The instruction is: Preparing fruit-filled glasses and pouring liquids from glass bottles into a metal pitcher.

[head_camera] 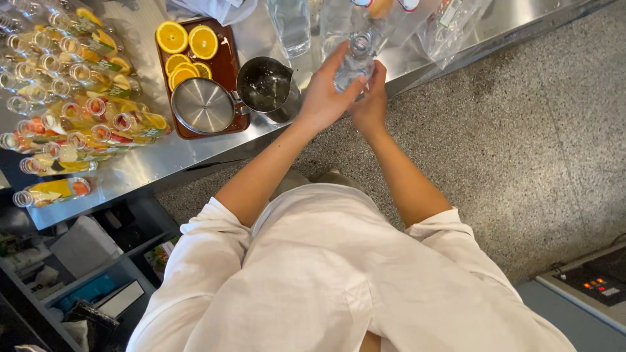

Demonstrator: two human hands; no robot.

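From left to right: with filled bottles and orange slices aside, the left hand wraps the clear bottle above the worktop edge while the right hand pinches its base; best held upright and steady.

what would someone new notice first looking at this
Probably the two hands meeting over the steel counter: the left hand and right hand both hold a clear bottle. Next, the bright orange slices on a brown tray at top left, beside a metal jug, with rows of fruit-filled bottles at far left.
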